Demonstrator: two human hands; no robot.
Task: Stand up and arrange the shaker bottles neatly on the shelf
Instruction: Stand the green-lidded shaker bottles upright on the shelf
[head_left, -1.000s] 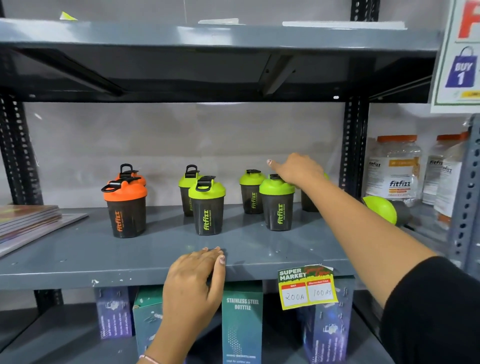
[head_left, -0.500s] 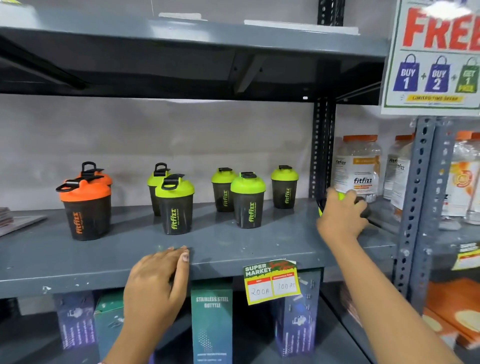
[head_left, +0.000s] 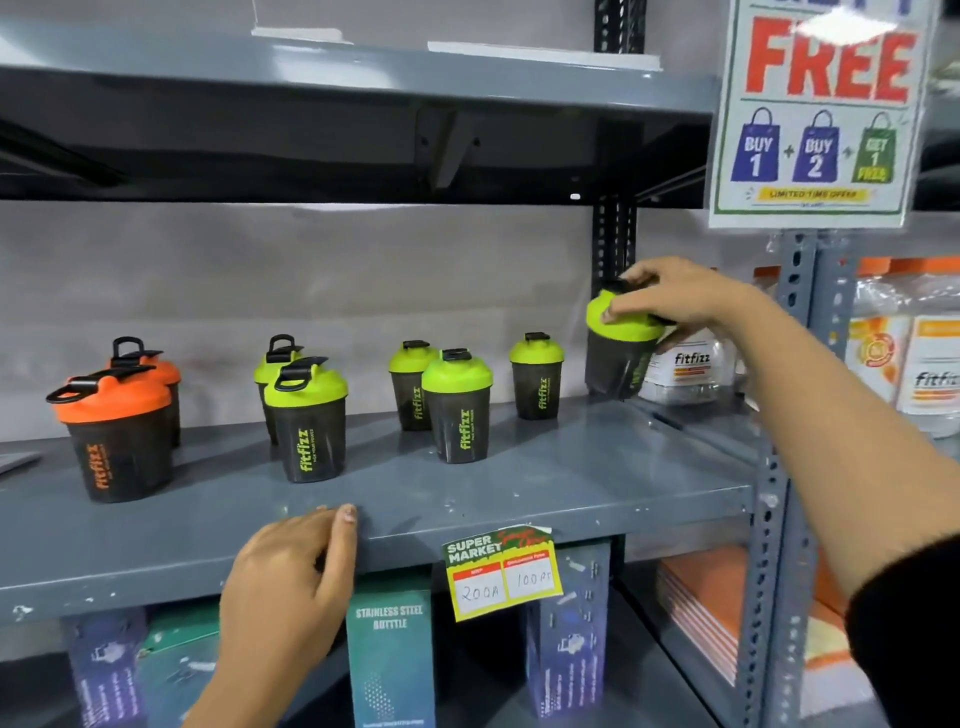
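Shaker bottle (head_left: 618, 348) with a lime lid is held by the right hand (head_left: 675, 299), clamped over the domed lid from above, at the far right end of the grey shelf (head_left: 519, 483), tilted, its base just above or barely touching the deck. Empty, light handling is judged likely: smoky, stiff plastic cup, tapered and smooth, so a lid-top or mid-body grip should be secure, though the flip cap could pop. Left hand (head_left: 291, 571) is rested flat, fingers loosely spread, on the near shelf edge, holding nothing; seven other bottles are stood upright left of it.
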